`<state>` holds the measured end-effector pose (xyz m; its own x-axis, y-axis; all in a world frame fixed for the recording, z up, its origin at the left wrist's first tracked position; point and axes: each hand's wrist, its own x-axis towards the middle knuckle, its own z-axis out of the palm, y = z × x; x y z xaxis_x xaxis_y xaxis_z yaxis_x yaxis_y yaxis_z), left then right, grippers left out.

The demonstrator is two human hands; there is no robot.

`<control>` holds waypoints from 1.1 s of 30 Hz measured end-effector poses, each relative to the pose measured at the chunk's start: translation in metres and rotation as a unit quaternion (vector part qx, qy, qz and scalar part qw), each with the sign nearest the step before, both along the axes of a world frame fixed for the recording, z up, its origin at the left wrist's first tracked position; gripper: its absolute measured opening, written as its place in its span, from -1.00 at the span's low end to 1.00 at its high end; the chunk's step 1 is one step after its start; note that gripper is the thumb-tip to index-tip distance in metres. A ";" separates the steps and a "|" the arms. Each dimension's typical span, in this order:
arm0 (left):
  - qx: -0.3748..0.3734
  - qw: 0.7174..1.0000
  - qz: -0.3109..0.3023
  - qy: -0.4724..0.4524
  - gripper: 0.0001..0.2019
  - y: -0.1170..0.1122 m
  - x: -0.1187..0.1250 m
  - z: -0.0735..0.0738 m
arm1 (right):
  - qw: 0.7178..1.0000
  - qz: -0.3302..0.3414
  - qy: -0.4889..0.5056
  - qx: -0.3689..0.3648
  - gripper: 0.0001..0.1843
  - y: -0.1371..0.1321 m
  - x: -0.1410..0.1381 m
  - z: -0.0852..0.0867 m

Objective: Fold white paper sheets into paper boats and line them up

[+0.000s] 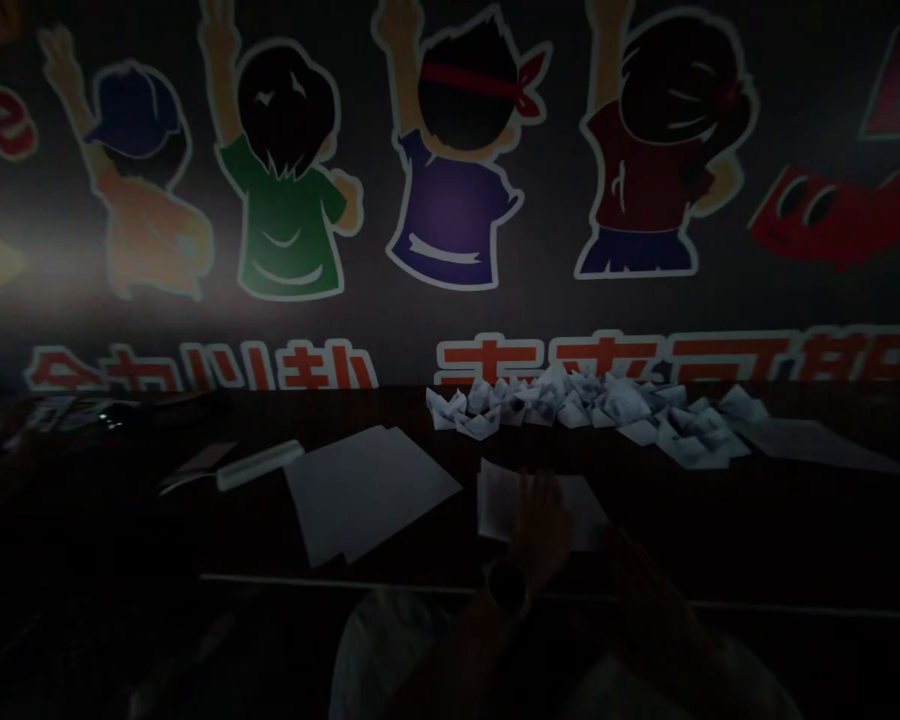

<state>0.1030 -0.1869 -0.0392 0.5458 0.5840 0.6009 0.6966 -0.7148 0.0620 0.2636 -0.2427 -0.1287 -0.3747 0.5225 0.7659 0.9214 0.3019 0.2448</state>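
Note:
The scene is very dim. My left hand (540,530), with a dark watch (506,585) on its wrist, lies over a white paper sheet (532,505) on the dark table (795,520). My right hand (645,590) is a dark shape near the sheet's lower right corner. The darkness hides whether either hand grips the paper. Left of them lies a stack of blank paper sheets (367,490). Along the far side sits a pile of folded paper boats (585,405), out of reach of both fingertips.
A long white strip-like object (259,465) lies at left, and scattered small items (82,413) sit at the far left. A loose sheet (817,445) lies at right. A pale line (450,588) crosses the table's near part. A cartoon mural wall (450,180) rises behind.

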 end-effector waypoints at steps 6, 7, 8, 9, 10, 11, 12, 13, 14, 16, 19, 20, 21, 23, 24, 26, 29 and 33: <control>-0.001 1.000 -0.004 -0.031 -0.44 -0.044 -0.008 -0.045 | 1.000 -0.004 -0.013 -0.004 -0.19 0.004 0.003 -0.006; 0.003 1.000 0.009 -0.025 -0.43 -0.046 -0.019 -0.048 | 1.000 -0.005 -0.013 -0.011 -0.16 0.003 0.004 -0.005; 0.003 1.000 0.022 -0.013 -0.43 -0.047 -0.031 -0.050 | 1.000 -0.006 -0.012 -0.018 -0.12 0.002 0.004 -0.004; 0.012 0.999 0.031 -0.005 -0.43 -0.048 -0.045 -0.050 | 1.000 -0.007 -0.010 -0.022 -0.08 0.001 0.004 -0.003; 0.019 0.999 0.042 0.000 -0.43 -0.048 -0.059 -0.048 | 1.000 -0.007 -0.009 -0.026 -0.03 0.000 0.004 -0.002; 0.026 0.998 0.053 0.006 -0.42 -0.047 -0.072 -0.045 | 1.000 -0.008 -0.008 -0.028 -0.01 -0.001 0.004 -0.001; 0.032 0.998 0.060 0.015 -0.42 -0.047 -0.085 -0.043 | 0.999 -0.009 -0.008 -0.029 0.01 -0.002 0.003 0.000; 0.038 0.997 0.065 0.024 -0.43 -0.046 -0.097 -0.041 | 0.999 -0.012 -0.006 -0.030 0.03 -0.003 0.003 0.001; 0.045 0.997 0.061 0.034 -0.42 -0.046 -0.108 -0.040 | 0.999 -0.015 -0.003 -0.031 0.03 -0.004 0.002 0.001; 0.066 0.996 0.046 0.046 -0.42 -0.044 -0.123 -0.041 | 0.999 -0.020 -0.001 -0.038 0.03 -0.004 0.002 0.003; 0.124 0.991 0.006 0.039 -0.52 -0.040 -0.134 -0.049 | 0.999 -0.020 -0.006 -0.042 0.03 -0.004 0.001 0.005; 0.147 0.989 -0.007 0.028 -0.58 -0.038 -0.136 -0.053 | 0.999 -0.023 -0.006 -0.043 0.04 -0.004 0.001 0.006; 0.170 0.985 -0.019 0.011 -0.64 -0.037 -0.136 -0.057 | 0.999 -0.026 -0.005 -0.043 0.05 -0.003 0.000 0.006; 0.212 0.976 -0.044 -0.038 -0.71 -0.035 -0.137 -0.062 | 0.998 -0.032 0.002 -0.045 0.07 -0.003 -0.002 0.007; 0.221 0.972 -0.051 -0.060 -0.72 -0.035 -0.137 -0.064 | 0.998 -0.035 0.007 -0.047 0.07 -0.002 -0.003 0.007; 0.217 0.970 -0.064 -0.083 -0.72 -0.034 -0.137 -0.066 | 0.998 -0.040 0.019 -0.051 0.06 -0.002 -0.005 0.009; 0.171 0.980 -0.056 -0.088 -0.71 -0.034 -0.136 -0.065 | 0.997 -0.039 0.038 -0.059 0.04 0.000 -0.008 0.012; 0.148 0.982 -0.011 -0.113 -0.70 -0.032 -0.130 -0.059 | 0.992 -0.025 0.116 -0.044 -0.07 0.000 -0.010 0.009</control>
<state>-0.0271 -0.2184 -0.0984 0.3896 0.3543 0.8501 0.6726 -0.7400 0.0002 0.2537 -0.2428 -0.1197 -0.1652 0.6042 0.7795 0.9642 0.2650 -0.0011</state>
